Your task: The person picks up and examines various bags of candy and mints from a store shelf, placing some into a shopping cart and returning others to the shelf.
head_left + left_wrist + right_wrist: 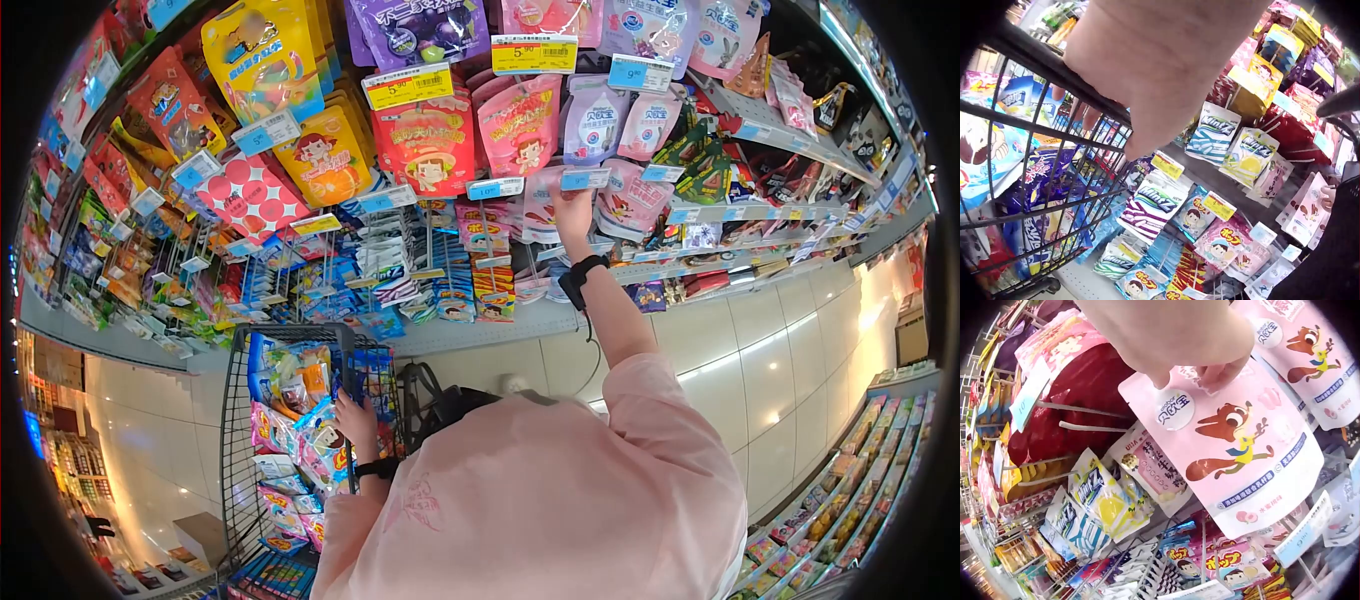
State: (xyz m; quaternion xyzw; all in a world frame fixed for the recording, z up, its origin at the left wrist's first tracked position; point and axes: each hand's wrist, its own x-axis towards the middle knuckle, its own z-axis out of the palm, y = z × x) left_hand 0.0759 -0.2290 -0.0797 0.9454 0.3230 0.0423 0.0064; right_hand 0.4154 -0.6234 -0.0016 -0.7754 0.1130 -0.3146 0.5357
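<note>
My right hand [572, 214] pinches the top of a pink candy pouch [1241, 450] that has a fox picture on its front, at a hanging rack in the head view. In the right wrist view the thumb and fingers lie over the pouch's upper edge. A matching pink pouch [1316, 356] hangs beside it. Low on the left, my left hand [357, 420] grips the dark rim of a wire shopping cart [1079, 81], fingers curled over the bar. Colourful candy bags [322, 445] fill the cart's basket.
Rows of hanging candy pouches [425, 145] with price tags cover the shelf in front. Metal display hooks [1091, 427] jut out near my right hand. Tiled floor [700, 350] runs along the shelf. Another stocked shelf [850, 480] stands behind on the right.
</note>
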